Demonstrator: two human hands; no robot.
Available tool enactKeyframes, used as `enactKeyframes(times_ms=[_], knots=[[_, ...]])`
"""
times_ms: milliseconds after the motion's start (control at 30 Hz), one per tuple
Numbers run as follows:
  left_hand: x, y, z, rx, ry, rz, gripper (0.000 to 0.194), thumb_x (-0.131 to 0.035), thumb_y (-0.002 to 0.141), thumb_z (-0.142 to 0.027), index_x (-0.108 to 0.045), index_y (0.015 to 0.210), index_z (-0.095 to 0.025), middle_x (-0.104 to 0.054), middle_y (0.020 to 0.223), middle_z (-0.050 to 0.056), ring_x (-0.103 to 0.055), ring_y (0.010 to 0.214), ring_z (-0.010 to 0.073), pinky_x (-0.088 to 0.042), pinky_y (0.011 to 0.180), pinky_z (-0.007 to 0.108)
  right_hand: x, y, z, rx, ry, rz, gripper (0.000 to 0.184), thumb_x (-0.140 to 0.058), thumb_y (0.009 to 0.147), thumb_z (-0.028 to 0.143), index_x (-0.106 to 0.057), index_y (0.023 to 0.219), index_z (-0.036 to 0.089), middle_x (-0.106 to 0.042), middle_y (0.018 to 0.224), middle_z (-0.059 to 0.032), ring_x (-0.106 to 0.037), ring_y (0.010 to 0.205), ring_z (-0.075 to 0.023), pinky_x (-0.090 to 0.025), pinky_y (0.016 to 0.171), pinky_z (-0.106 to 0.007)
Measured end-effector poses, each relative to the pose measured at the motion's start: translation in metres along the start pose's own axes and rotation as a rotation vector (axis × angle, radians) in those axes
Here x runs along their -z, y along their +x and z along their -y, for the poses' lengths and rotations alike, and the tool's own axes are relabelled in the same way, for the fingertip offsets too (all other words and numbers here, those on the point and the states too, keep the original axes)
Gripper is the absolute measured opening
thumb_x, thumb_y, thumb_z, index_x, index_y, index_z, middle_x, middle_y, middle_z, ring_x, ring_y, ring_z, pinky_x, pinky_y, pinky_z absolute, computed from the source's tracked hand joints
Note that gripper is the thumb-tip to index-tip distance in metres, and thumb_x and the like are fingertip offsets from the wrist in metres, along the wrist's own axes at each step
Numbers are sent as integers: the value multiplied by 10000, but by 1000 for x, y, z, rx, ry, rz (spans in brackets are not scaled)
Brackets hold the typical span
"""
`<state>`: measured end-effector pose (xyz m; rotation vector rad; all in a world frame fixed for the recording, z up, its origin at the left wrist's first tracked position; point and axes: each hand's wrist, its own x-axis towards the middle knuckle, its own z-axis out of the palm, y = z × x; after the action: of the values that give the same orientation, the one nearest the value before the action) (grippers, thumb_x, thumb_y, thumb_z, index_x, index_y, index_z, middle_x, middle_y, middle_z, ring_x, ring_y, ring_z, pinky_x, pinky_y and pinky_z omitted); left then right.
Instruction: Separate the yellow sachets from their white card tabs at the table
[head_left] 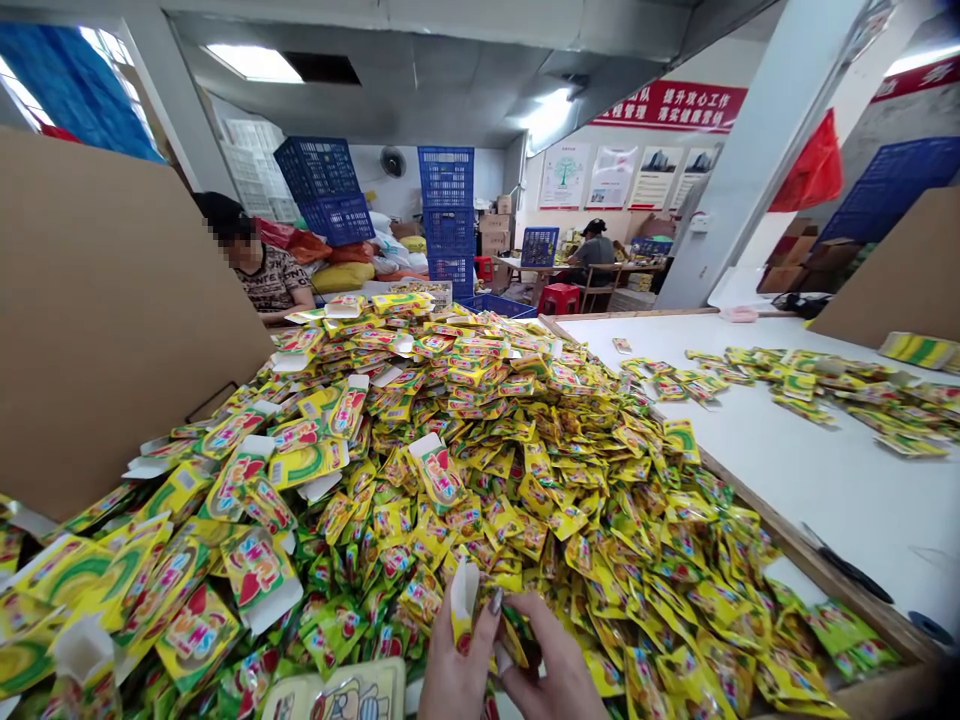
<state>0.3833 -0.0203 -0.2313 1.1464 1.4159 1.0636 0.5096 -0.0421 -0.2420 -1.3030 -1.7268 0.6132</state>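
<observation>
Pinching a small yellow carton (464,600) upright, the left hand (457,665) is working beside the right hand (551,665), whose grip is hidden, at the edge of a huge heap of yellow sachets (420,480); only a thin scatter is lying apart on the white tabletop (825,490) to the right.

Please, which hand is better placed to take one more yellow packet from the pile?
Probably the right hand: it is free and low among the packets, while the left hand holds a small yellow-and-white box upright.
</observation>
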Motion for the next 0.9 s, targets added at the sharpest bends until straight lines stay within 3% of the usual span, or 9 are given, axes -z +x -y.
enactKeyframes(times_ms=[133, 300, 433, 633, 767, 900], knots=[[2, 4, 1, 127, -215, 98, 500, -502, 753, -518, -580, 1059, -130, -661, 1101, 124, -569, 1099, 250, -361, 1033, 329, -4, -2, -7, 40, -115, -131, 310, -482, 753, 162, -519, 1058, 194, -657, 989, -95, -643, 889, -206, -524, 774, -273], [-1, 7, 6, 217, -344, 1, 365, -595, 689, -452, -664, 882, -149, -700, 1021, 94, -531, 1152, 269, -395, 1004, 347, -3, 2, -7, 241, -349, -138, 203, -407, 855, 221, -519, 1021, 194, -651, 916, -99, -649, 792, -206, -532, 654, -276], [-6, 8, 4, 314, -524, -33, 303, -641, 625, -398, -677, 775, -136, -729, 864, 91, -605, 1032, 299, -464, 913, 366, 2, 5, -6, 310, -482, -167, 160, -404, 874, 242, -504, 984, 184, -643, 859, -96, -651, 752, -209, -529, 609, -266], [-1, 5, -5, 199, -407, -123, 242, -631, 607, -331, -675, 753, -143, -711, 974, 103, -584, 1059, 296, -457, 909, 331, -2, -3, -22, 129, -379, -72, 192, -438, 752, 129, -496, 922, 195, -644, 721, -39, -636, 634, -190, -511, 568, -248], [2, 2, -8, 147, -282, -45, 195, -581, 650, -328, -679, 710, -170, -707, 994, 103, -582, 1060, 284, -447, 919, 315, -1, -4, -26, 55, -248, -49, 202, -462, 733, 121, -529, 906, 201, -678, 779, -49, -646, 679, -189, -509, 613, -244], [2, 5, -7, 133, -293, 32, 161, -605, 642, -316, -673, 665, -173, -720, 939, 100, -614, 1001, 280, -455, 899, 313, 9, -2, -25, 32, -110, 37, 363, -457, 767, 114, -514, 1115, 197, -699, 939, -74, -663, 810, -184, -520, 720, -240]])
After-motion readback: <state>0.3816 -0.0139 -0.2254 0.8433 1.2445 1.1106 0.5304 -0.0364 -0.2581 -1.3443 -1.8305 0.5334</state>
